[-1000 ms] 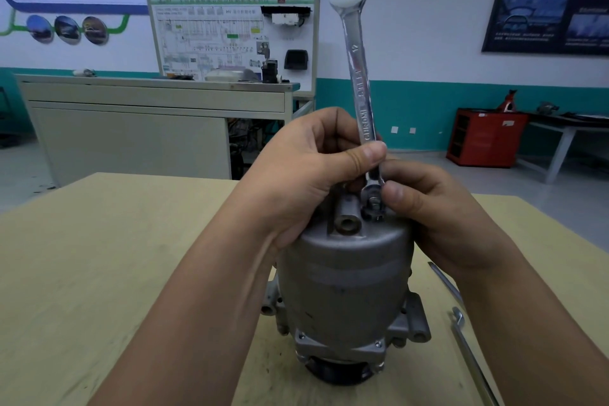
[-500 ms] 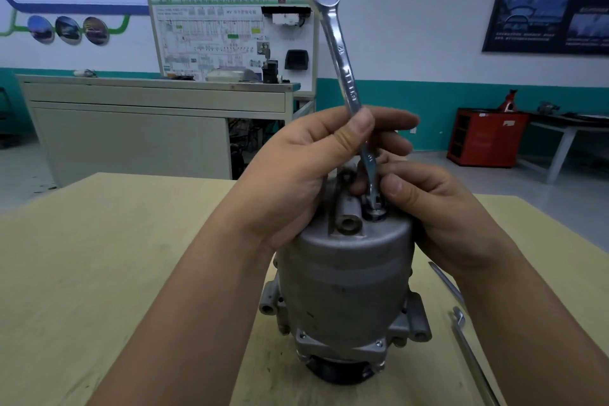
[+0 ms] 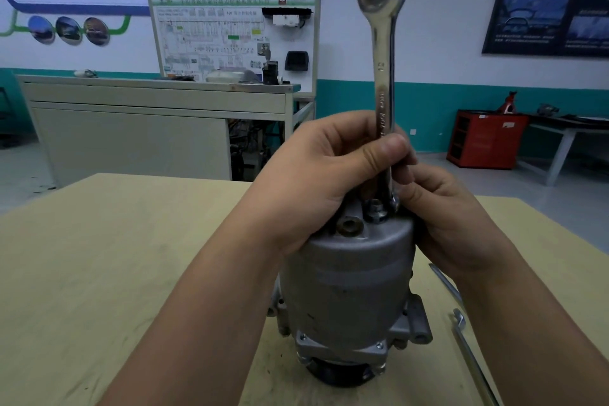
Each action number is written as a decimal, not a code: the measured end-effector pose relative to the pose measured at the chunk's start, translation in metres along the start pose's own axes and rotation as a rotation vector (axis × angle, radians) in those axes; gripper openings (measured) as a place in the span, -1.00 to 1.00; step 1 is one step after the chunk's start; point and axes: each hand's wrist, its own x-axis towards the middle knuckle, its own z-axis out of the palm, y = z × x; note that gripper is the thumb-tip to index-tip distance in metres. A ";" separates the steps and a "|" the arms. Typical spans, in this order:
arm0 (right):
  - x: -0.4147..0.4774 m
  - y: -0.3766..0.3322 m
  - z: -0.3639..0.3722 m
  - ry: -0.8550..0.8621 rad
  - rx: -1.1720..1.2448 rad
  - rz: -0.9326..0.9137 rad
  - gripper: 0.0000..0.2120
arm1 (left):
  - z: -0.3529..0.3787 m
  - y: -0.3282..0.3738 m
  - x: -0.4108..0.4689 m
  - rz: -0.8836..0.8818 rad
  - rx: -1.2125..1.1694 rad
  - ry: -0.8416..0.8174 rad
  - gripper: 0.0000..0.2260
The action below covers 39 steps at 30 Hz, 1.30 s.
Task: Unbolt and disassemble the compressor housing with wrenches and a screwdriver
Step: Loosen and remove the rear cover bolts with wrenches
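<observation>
A grey metal compressor housing stands on end on the table. On its top sits a bolt. A chrome combination wrench stands almost upright, its lower ring end on or beside that bolt, its open jaw at the top of the frame. My left hand pinches the wrench shaft between thumb and fingers, just above the housing top. My right hand curls round the upper right side of the housing, its fingers by the wrench's lower end.
The light wooden table carries two more long metal tools at the right, close to my right forearm. Behind stand a grey cabinet with a training board, and a red tool cabinet at the far right.
The wrench leaned to the left half a second ago and has swung back to near upright, slightly right. My left thumb has closed lower on the shaft. The housing stays put.
</observation>
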 end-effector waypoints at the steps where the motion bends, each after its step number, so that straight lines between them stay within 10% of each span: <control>1: 0.000 -0.001 0.000 -0.006 -0.001 0.000 -0.76 | 0.001 0.000 0.000 0.006 0.016 0.012 -0.85; 39: 0.003 0.000 0.006 0.115 0.018 -0.009 -0.73 | 0.004 0.000 0.003 0.000 0.009 0.088 -0.83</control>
